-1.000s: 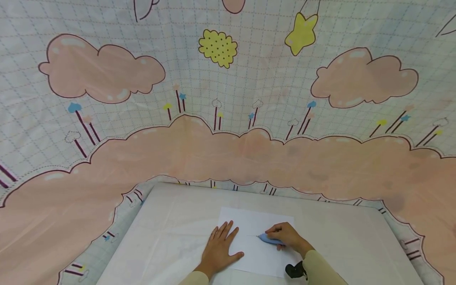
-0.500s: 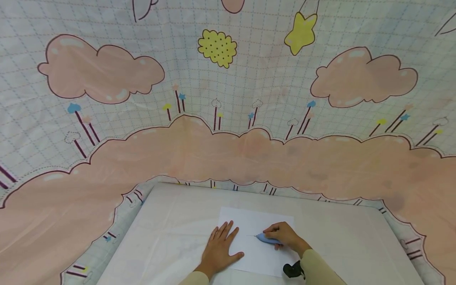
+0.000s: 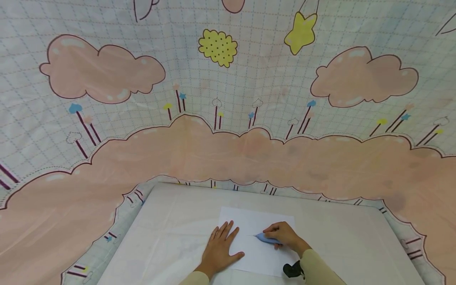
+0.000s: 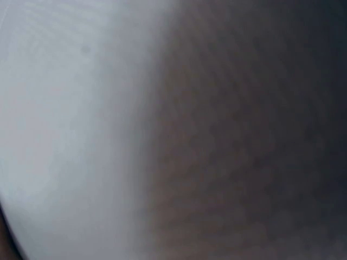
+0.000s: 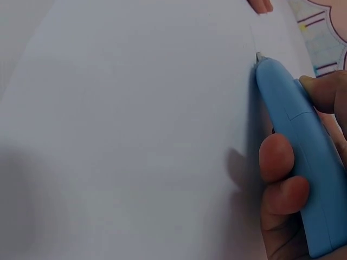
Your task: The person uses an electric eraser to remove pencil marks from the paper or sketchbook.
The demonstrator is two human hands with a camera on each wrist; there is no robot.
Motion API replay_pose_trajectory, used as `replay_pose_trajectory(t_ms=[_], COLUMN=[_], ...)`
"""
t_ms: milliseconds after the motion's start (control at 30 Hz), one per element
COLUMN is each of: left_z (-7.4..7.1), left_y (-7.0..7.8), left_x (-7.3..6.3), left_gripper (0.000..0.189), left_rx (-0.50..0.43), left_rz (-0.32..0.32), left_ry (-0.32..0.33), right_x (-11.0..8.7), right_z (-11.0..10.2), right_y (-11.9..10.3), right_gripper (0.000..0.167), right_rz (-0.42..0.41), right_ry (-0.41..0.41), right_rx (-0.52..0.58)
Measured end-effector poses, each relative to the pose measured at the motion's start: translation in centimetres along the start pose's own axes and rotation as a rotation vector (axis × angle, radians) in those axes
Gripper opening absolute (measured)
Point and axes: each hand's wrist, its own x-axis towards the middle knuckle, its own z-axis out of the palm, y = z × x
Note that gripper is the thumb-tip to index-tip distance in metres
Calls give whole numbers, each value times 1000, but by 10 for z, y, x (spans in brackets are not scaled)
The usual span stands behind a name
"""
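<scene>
A white sheet of paper (image 3: pixel 260 259) lies on the table. My left hand (image 3: pixel 220 250) rests on its left side, fingers spread. My right hand (image 3: pixel 286 234) grips a light blue utility knife (image 3: pixel 268 238), its small grey tip touching the paper and pointing left. A faint thin line runs leftward on the sheet from the tip. In the right wrist view the knife (image 5: pixel 303 141) has curled fingers (image 5: pixel 284 195) on its near side, the index fingertip on its upper edge. Fingertips of the left hand (image 5: pixel 260 5) show at the top. The left wrist view is only blur.
The table (image 3: pixel 171 221) has a pale cover. Behind and around it hangs a patterned cloth (image 3: pixel 228 154) with pink clouds and stars. A black device (image 3: pixel 293 270) sits at the right wrist, over the sheet's lower right corner.
My right hand and the knife moved slightly left over the first half second, and have stayed there since. The left hand and the paper have not moved.
</scene>
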Motion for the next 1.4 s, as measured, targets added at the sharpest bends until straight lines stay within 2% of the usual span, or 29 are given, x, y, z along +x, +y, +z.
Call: replay_pose_trajectory(t_ms=[367,500,967,1233,1400], left_z=[1,2,3,6,7], left_y=[-2,-2,-2,-2,-2], left_x=[1,1,2,3,3], left_gripper=[85,84,84,87,87], left_rx=[6,0,5,20,24], left_rz=[0,6,14,-4,-6], left_ry=[-10,10,31,-7,-9], right_x=[-4,-4,-3,0,2], right_z=[-8,-10,-6,-1,-3], right_y=[7,9,2,-2,1], right_gripper=[23,22,21,20,20], right_rz=[20,17,-3,-2,-4], right_ry=[3,2,-9,1,5], right_rx=[4,-1,12,-12,-17])
